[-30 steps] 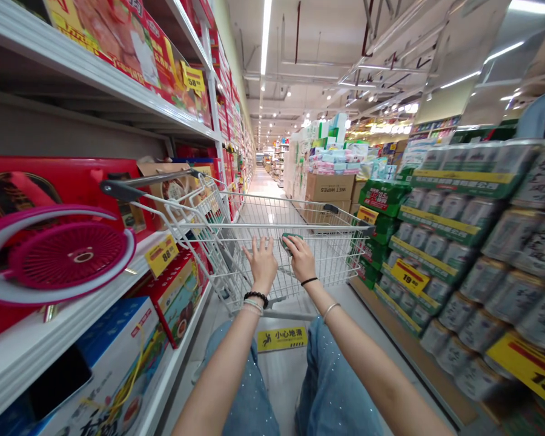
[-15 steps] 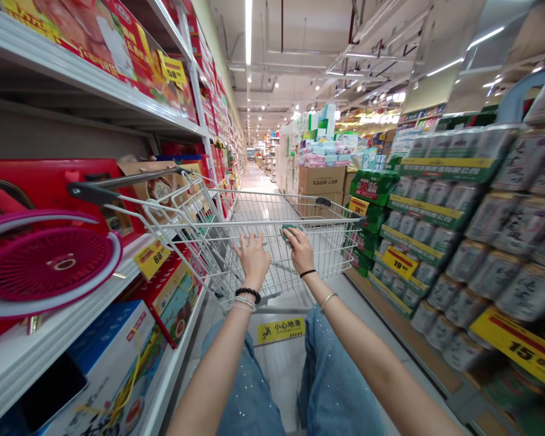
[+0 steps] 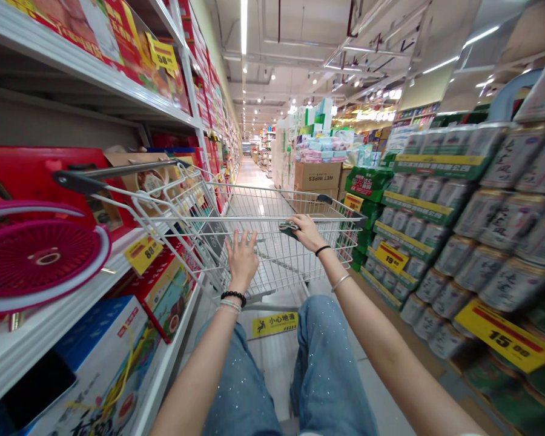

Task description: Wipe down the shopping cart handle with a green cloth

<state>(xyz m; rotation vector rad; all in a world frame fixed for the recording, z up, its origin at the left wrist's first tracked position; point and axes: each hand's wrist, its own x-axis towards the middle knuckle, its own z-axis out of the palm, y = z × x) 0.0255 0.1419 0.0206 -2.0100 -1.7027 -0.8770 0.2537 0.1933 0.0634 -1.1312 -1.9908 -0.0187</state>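
Observation:
Sideways in front of me stands a wire shopping cart [image 3: 272,219], its dark handle bar [image 3: 131,169] toward the left shelf. My right hand [image 3: 307,231] is closed on a folded dark green cloth [image 3: 289,228], held against the cart's near top rail. Beaded bracelets circle the wrist of my left hand [image 3: 242,259], which is spread at the near wire side with nothing in it. Whether its fingertips touch the wires I cannot tell.
A shelf [image 3: 118,272] on the left carries boxed goods and a pink fan-like object [image 3: 45,263]. Stacked cans [image 3: 495,224] line the right. Beyond the cart are a wet-wipes carton [image 3: 317,176] and a long aisle. A yellow floor sign [image 3: 275,325] lies between my legs.
My right hand has moved slightly right and up along the top rail with the cloth. My left hand has shifted a little left, fingers still spread. The view has shifted slightly.

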